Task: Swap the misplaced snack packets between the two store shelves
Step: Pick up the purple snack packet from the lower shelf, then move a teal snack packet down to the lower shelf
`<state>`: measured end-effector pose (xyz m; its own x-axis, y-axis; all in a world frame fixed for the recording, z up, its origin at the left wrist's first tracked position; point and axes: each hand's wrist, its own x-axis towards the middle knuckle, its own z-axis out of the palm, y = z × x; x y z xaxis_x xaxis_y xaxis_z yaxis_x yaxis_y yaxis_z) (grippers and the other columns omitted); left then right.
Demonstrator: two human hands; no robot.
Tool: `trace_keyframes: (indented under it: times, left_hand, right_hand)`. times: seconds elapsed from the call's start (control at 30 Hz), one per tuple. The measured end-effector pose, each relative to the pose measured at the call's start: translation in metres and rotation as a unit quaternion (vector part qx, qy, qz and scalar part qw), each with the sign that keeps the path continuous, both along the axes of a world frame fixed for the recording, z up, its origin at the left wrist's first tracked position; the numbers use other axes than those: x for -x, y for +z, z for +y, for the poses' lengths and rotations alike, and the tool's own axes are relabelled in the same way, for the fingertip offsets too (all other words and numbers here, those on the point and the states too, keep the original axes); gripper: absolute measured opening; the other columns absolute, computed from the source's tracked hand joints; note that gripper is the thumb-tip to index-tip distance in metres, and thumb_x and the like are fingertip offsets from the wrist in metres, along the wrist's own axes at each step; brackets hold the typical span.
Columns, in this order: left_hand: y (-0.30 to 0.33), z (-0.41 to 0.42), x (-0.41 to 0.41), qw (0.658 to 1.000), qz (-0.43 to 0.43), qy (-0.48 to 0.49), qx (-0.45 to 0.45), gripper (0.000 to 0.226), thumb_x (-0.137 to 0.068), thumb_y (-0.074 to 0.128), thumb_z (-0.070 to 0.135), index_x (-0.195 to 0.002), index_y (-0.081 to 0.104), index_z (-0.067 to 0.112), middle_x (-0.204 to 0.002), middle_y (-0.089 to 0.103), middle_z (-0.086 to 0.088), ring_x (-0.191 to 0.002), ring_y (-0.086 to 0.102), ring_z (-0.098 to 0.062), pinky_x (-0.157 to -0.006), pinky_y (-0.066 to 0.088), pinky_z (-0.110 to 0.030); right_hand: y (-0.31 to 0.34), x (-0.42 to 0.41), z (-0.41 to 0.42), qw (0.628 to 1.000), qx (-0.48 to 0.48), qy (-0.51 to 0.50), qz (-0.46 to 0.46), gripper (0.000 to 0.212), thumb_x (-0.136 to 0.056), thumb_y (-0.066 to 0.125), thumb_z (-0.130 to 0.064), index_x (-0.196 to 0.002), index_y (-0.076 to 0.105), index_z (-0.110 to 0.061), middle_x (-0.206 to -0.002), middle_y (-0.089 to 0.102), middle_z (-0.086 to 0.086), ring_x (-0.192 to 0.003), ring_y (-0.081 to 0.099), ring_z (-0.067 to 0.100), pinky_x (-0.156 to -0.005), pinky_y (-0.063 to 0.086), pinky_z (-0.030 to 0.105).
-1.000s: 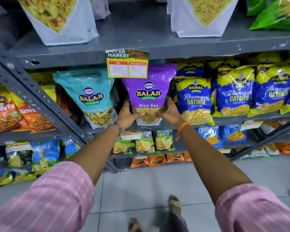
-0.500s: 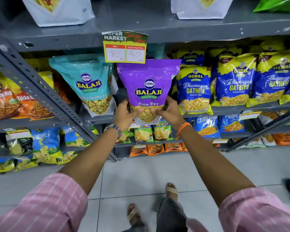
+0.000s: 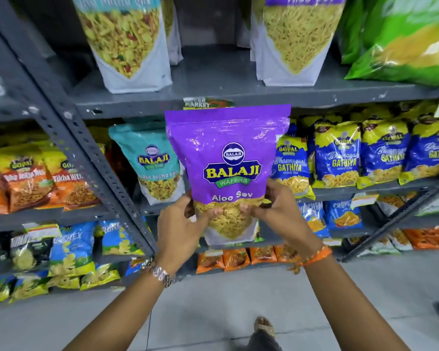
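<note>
I hold a purple Balaji Aloo Sev packet [image 3: 226, 158] upright in front of the shelves, clear of them. My left hand [image 3: 180, 226] grips its lower left edge and my right hand [image 3: 279, 214] its lower right edge, thumbs on the front. A teal Balaji mix packet [image 3: 150, 163] stands on the middle shelf [image 3: 365, 190] just left of it. On the upper shelf [image 3: 213, 97] stand a large mix packet [image 3: 127, 39] and a large Aloo Sev packet [image 3: 297, 34].
Blue and yellow Gopal Gathiya packets [image 3: 340, 155] fill the middle shelf to the right, orange Tikha Mitha packets [image 3: 36, 181] to the left. A grey slotted upright [image 3: 91, 153] runs diagonally. A price tag [image 3: 205, 103] peeks above the purple packet. Lower shelves hold small packets.
Both hands have pulled the purple packet off the middle shelf, out toward me and upward. The view has tilted up, showing more of the upper shelf.
</note>
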<state>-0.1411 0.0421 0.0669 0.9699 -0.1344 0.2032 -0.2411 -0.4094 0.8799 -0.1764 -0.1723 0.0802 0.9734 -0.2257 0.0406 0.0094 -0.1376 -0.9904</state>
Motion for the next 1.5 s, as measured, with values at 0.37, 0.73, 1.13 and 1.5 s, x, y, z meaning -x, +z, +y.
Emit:
trace_keyframes:
  times: [0.37, 0.73, 1.13, 1.5]
  left_hand:
    - [0.149, -0.007, -0.041, 0.983, -0.179, 0.025, 0.041, 0.064, -0.067, 0.065, 0.086, -0.094, 0.074, 0.028, -0.079, 0.081, 0.000, -0.076, 0.076, -0.027, -0.067, 0.060, -0.052]
    - [0.228, -0.042, -0.135, 0.975, -0.216, 0.048, -0.004, 0.050, -0.079, 0.072, 0.066, -0.096, 0.069, 0.020, -0.084, 0.078, -0.008, -0.079, 0.072, -0.030, -0.073, 0.059, -0.049]
    - [0.216, -0.056, -0.172, 0.983, -0.164, 0.068, 0.044, 0.063, -0.080, 0.075, 0.060, -0.115, 0.070, 0.007, -0.106, 0.078, -0.013, -0.092, 0.069, -0.024, -0.080, 0.056, -0.042]
    - [0.211, -0.023, -0.150, 0.969, -0.156, 0.062, 0.180, 0.050, -0.080, 0.084, 0.003, -0.126, 0.065, 0.010, -0.115, 0.072, -0.005, -0.105, 0.070, -0.018, -0.102, 0.059, -0.037]
  right_hand:
    - [0.159, -0.031, 0.002, 0.989, -0.003, 0.007, -0.146, 0.035, -0.078, 0.078, -0.002, -0.112, 0.070, -0.010, -0.095, 0.080, 0.002, -0.085, 0.074, 0.010, -0.075, 0.061, 0.026]
    - [0.227, -0.122, -0.007, 0.981, 0.025, -0.032, -0.188, 0.038, -0.082, 0.075, -0.005, -0.118, 0.064, -0.009, -0.104, 0.076, 0.004, -0.101, 0.072, 0.022, -0.094, 0.059, 0.040]
    - [0.214, -0.171, -0.006, 0.974, 0.092, -0.077, -0.190, 0.050, -0.082, 0.078, -0.018, -0.126, 0.056, -0.009, -0.120, 0.072, 0.010, -0.110, 0.068, 0.023, -0.098, 0.055, 0.041]
    - [0.205, -0.147, 0.015, 0.904, 0.246, -0.222, -0.270, 0.072, -0.075, 0.081, -0.035, -0.131, 0.048, -0.005, -0.126, 0.054, 0.017, -0.120, 0.049, 0.031, -0.103, 0.041, 0.040]
